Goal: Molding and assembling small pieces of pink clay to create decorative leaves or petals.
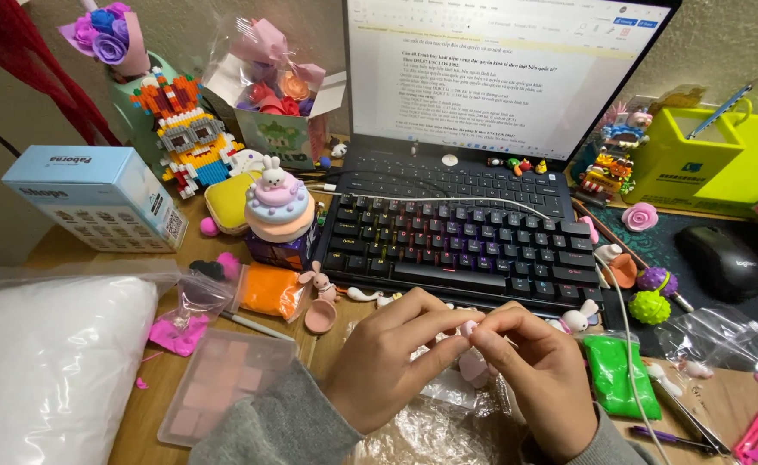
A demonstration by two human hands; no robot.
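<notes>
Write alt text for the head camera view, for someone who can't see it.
Two hands, left hand and right hand, pinch a small pink clay piece together over a cluttered desk, in front of a black keyboard and an open laptop.

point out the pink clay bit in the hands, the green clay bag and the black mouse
pink clay piece (468, 328), head view, on its part showing between the fingertips
green clay bag (617, 373), head view, middle of the green mass
black mouse (720, 261), head view, top of its shell

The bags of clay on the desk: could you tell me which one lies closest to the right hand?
The green clay bag, just right of the right hand; the orange clay bag and pink clay bag lie far left.
</notes>
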